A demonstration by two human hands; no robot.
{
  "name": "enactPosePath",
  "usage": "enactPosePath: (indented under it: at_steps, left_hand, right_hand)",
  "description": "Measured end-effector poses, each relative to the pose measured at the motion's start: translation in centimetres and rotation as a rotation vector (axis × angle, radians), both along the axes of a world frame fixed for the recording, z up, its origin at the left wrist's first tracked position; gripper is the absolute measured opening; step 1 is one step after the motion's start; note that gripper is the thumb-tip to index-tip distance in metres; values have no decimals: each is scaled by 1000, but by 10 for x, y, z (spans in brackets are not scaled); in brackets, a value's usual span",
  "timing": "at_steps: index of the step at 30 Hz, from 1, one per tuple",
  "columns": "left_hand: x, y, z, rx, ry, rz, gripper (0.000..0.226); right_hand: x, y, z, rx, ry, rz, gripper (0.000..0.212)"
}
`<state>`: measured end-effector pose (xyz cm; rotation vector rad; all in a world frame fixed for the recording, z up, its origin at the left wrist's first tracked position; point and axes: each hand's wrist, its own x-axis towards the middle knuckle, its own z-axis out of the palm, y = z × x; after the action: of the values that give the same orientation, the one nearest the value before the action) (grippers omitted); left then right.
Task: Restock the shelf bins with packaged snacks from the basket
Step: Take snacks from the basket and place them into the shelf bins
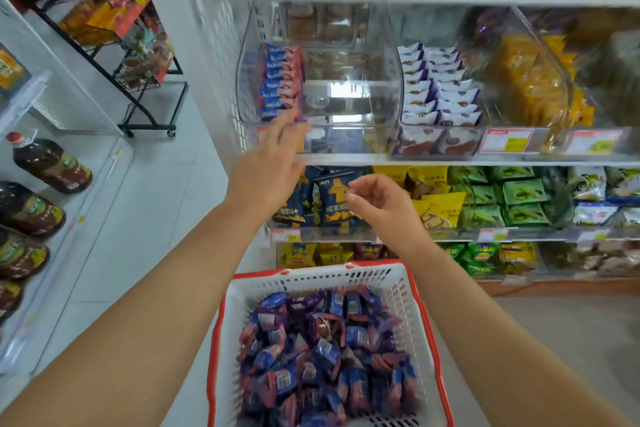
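While left hand [268, 163] reaches bin [346, 107] edge | right hand [381, 201] hovers empty

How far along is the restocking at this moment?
Early. Done: one column of blue snack packs stands at the clear bin's left side. In hand: left hand reaches there; right hand holds nothing. Left: the basket remains heaped.

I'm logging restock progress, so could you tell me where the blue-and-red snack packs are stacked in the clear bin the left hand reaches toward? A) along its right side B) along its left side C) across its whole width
B: the packs line the bin's left side, above the left hand; the rest shows bare.
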<state>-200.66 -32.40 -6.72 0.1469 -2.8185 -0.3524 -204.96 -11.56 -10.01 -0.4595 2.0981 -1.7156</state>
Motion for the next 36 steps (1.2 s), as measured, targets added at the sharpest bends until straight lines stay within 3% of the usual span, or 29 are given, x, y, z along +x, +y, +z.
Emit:
enactPosePath:
  at_steps: [3, 9, 12, 14, 17, 20, 23, 29, 32, 36]
  left_hand:
    - [35, 36, -26, 164, -54, -64, 47]
    - [103, 86, -106, 410, -519, -95, 42]
    - [131, 99, -130, 545, -659, -44, 44]
    - [142, 103, -138, 580, -701, -29, 44]
    - [150, 103, -144, 606, -734, -24, 43]
    - [154, 96, -147, 633, -738, 16, 41]
    - [155, 89, -148, 682, -722, 90, 39]
    - [149, 80, -140, 889, -622, 208, 41]
    - [143, 78, -129, 907, -632, 136, 58]
    - [131, 74, -109, 1198, -499, 162, 54]
  right_hand:
    - [3, 18, -47, 205, -95, 50, 11]
    - [49, 69, -168, 1001, -149, 449, 8]
    - [83, 87, -199, 1084, -144, 522, 36]
    - [99, 96, -221, 1090, -127, 664, 38]
    - [116, 105, -245, 1276, -75, 884, 37]
    - [120, 111, -258, 1399, -63, 861, 42]
    - [109, 107, -250, 1268, -104, 718, 32]
    - [81, 83, -191, 679, -374, 182, 19]
    - [70, 67, -138, 333, -458, 116, 21]
    - [64, 45, -83, 26, -462, 125, 25]
